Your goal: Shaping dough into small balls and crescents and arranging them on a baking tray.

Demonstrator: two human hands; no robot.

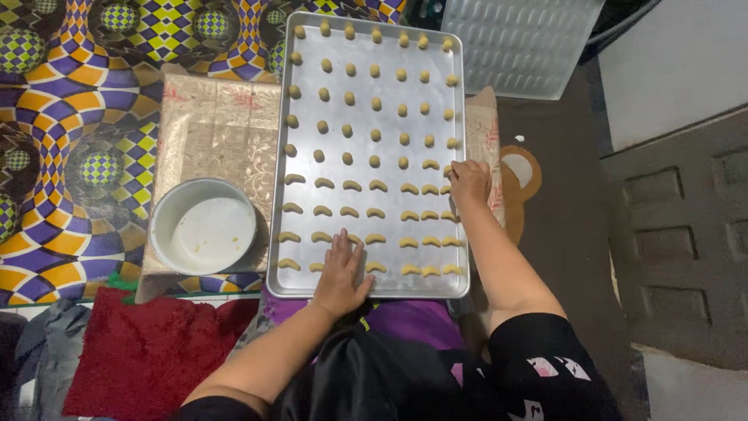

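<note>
silver metal fills the middle of the view: a long baking tray (366,156) lies on a pale patterned cloth (210,132), spread over a floor mat of purple, yellow and orange checks (70,125). small yellow dough pieces (374,132) sit on the tray in rows; those in the far half are rounded lumps, those in the near half are bent into crescents (348,185).

the left hand (340,273) lies flat on the near edge of the tray, fingers spread fairly wide and holding nothing, its fingertips touching or just beside the crescents in the second-nearest row. the right hand (471,181) is at the tray's right rim, at the row where lumps give way to crescents; its fingers are curled close together over a piece there, but whether they actually pinch it i cannot tell, since the hand hides it.

a round white bowl (202,226), nearly bare inside, stands just left of the tray, and a red cloth (148,351) lies nearer the person.

as a judgement, the spread left palm is the main risk: if it presses or slides it could flatten the soft crescents under its fingers. the right forearm crosses above the near right corner, and a dip of it could smear those pieces. a push on the rim could also shift the tray on the loose cloth.
</note>
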